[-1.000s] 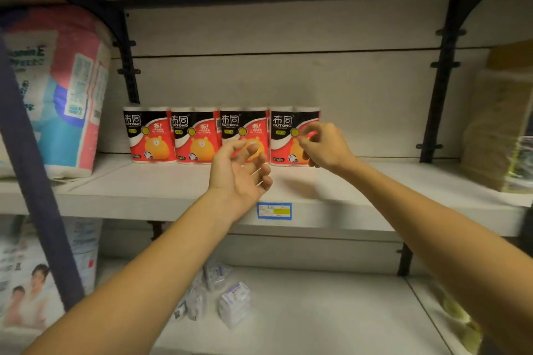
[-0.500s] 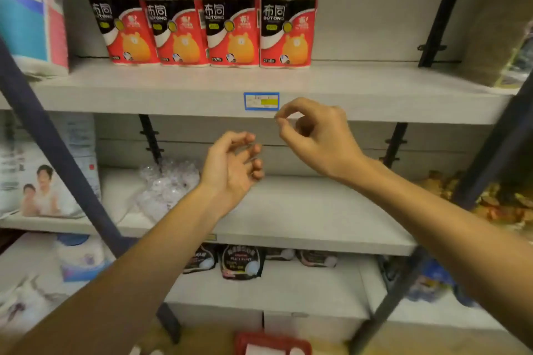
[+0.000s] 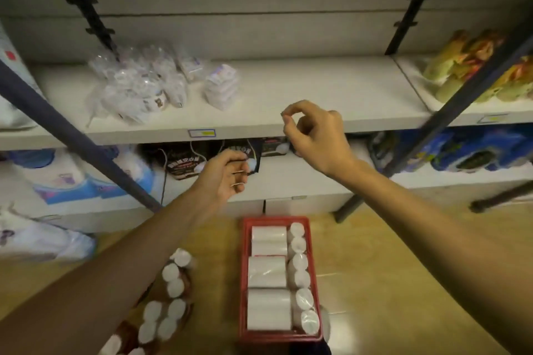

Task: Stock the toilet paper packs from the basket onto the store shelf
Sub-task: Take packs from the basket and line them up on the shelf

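Several toilet paper packs [image 3: 268, 277] still filled the red basket [image 3: 244, 277] on the floor, so stocking remained unfinished; above the basket, left hand [image 3: 222, 176] and right hand [image 3: 314, 135] hung loosely curled, empty.

clear plastic packets [image 3: 138, 89] left; yellow-green packs [image 3: 473, 66] right.

Both forearms come in bare, no sleeves showing, and the left hand [image 3: 223, 174] wears two thin pale rings on its fingers, the right hand [image 3: 315, 137] ringless.
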A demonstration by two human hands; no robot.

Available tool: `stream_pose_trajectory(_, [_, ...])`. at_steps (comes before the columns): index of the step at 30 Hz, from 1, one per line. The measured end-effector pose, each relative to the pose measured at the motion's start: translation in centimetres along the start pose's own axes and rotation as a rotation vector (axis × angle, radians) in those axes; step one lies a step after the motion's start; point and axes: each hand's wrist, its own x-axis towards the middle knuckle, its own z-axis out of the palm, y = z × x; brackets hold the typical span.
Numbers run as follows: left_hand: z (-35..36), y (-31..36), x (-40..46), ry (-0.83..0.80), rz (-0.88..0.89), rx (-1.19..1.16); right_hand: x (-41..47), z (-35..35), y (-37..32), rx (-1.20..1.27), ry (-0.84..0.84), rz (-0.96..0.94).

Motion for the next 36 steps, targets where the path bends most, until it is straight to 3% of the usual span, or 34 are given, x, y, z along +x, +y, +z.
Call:
stream_pose_trajectory(11, [-11.3,-22.2,12.1,0.079,-0.025,0.38,-18.3,16.1,19.5,-0.169,-0.213,0.463])
stream_pose_trajectory(23, [-12.8,-43.5,32.5,-0.005,0.009,0.593,-31.6,28.5,42.3,-0.366,-0.226,0.618])
stream_pose_trajectory(28, [-15.0,-50.7,39.1,-0.073,0.188,0.894,-35.3,32.5,48.9,-0.397,-0.223,0.713])
stream_pose_trajectory(32, [-17.3,-54.2,41.3,-0.11,0.396,1.381,-37.4,34.4,50.9,-0.391,-0.194,0.788])
stream_pose_trajectory(36, [-18.0,-55.1,41.5,-0.149,0.438,1.659,-36.8,35.2,51.1,-0.422,-0.187,0.815])
